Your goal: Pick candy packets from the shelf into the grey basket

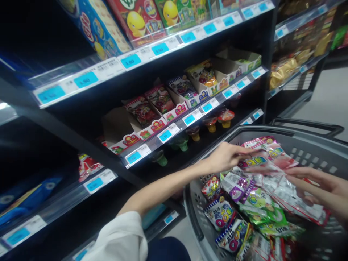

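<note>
My left hand reaches over the shopping basket, fingers closed on the edge of a pink gummy candy bag. Another pink gummy bag lies just behind it. At the right, my right hand, blurred, grips a silver-backed candy bag with red edges; part of that bag is hidden by the fingers. Below both hands, the grey basket holds several more gummy bags: a purple one, green ones and dark blue ones.
Shelves with blue price tags run along the left and middle. Open cartons hold gummy bags there. Jelly cups hang beneath, and boxed snacks stand above. The basket's black handle lies at its far rim.
</note>
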Demonstrator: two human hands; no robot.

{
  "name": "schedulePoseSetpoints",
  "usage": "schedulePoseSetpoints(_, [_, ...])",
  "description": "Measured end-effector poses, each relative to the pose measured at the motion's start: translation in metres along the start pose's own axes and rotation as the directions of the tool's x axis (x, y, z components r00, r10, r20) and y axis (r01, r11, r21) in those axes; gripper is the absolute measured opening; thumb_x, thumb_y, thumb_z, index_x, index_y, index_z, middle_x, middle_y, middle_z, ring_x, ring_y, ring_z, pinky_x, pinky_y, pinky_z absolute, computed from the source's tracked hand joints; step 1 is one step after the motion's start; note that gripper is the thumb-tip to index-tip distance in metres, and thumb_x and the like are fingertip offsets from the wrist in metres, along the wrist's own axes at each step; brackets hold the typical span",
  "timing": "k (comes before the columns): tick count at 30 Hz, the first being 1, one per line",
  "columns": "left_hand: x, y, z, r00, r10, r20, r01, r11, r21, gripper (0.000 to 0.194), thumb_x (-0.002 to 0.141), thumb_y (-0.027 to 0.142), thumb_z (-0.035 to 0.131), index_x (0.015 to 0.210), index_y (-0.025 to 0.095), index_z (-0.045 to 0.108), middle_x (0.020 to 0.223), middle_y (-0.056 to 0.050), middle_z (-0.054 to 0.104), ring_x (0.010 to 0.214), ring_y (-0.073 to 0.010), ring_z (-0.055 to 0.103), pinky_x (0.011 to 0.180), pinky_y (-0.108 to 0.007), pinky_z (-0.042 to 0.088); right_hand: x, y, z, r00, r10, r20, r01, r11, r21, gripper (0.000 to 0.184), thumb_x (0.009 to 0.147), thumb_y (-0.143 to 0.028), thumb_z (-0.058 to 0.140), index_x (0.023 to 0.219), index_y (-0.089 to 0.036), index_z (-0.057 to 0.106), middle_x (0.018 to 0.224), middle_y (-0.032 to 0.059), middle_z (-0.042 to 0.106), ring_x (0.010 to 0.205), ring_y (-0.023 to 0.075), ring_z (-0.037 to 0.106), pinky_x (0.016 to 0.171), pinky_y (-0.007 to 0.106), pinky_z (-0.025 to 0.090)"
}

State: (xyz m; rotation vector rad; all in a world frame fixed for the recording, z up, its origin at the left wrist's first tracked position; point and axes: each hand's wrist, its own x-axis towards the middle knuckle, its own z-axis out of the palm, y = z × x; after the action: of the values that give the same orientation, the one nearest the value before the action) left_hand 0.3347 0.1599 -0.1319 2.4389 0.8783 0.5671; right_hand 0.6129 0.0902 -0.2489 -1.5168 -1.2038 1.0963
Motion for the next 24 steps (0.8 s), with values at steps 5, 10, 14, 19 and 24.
schedulePoseSetpoints(5, [-0.03,0.019,-0.068,0.891,-0.105,-0.442,0.079,0.994,-0.077,0.032,0.093,0.04,0.063,0.075,0.016,0.074,0.062,0.002,0.06,0.056,-0.0101,0.053,0.057,-0.023,0.049,-0.001,-0.003,-0.003,0.982,0.113,0.153,-0.115,0.993,0.003,0.053,0.053,-0.067,0.086,0.09,-0.03,0.081,0.114,0.0053,0.072,0.077,0.0175,0.059,0.059,0.022,0.054])
schedulePoseSetpoints(10, [-0.04,0.036,-0.143,0.563,-0.057,-0.825,0.077,0.997,-0.016,0.037,0.085,0.05,0.073,0.073,0.016,0.066,0.067,-0.001,0.063,0.06,-0.0131,0.06,0.055,-0.025,0.052,-0.004,-0.018,0.001,0.96,0.135,0.247,-0.139,0.99,-0.001,0.049,0.049,-0.066,0.086,0.082,-0.03,0.083,0.109,0.0081,0.075,0.073,0.0198,0.061,0.058,0.027,0.056])
schedulePoseSetpoints(14, [-0.051,0.032,-0.187,0.41,0.098,-0.907,0.175,0.967,0.184,0.038,0.087,0.046,0.071,0.066,0.016,0.059,0.067,0.0,0.058,0.071,-0.0145,0.06,0.062,-0.024,0.049,-0.015,-0.043,0.01,0.969,0.138,0.208,-0.141,0.99,0.004,0.046,0.035,-0.063,0.085,0.066,-0.029,0.081,0.094,0.0106,0.076,0.07,0.0239,0.063,0.052,0.029,0.052])
schedulePoseSetpoints(19, [-0.066,0.01,-0.215,0.378,0.186,-0.907,0.291,0.906,0.308,0.037,0.089,0.039,0.065,0.062,0.018,0.052,0.065,0.001,0.054,0.071,-0.0134,0.053,0.064,-0.025,0.041,-0.022,-0.05,0.015,0.961,0.102,0.256,-0.1,0.995,-0.021,0.045,0.038,-0.061,0.083,0.066,-0.027,0.081,0.089,0.0112,0.076,0.056,0.0175,0.057,0.052,0.03,0.05])
schedulePoseSetpoints(24, [-0.069,-0.01,-0.237,0.51,0.089,-0.855,0.515,0.765,0.387,0.032,0.089,0.038,0.055,0.063,0.018,0.057,0.064,0.0,0.057,0.07,-0.0164,0.055,0.066,-0.028,0.037,-0.02,-0.044,0.015,0.959,0.087,0.269,-0.082,0.996,-0.029,0.047,0.039,-0.063,0.082,0.068,-0.025,0.081,0.094,0.0128,0.076,0.074,0.025,0.065,0.055,0.03,0.052])
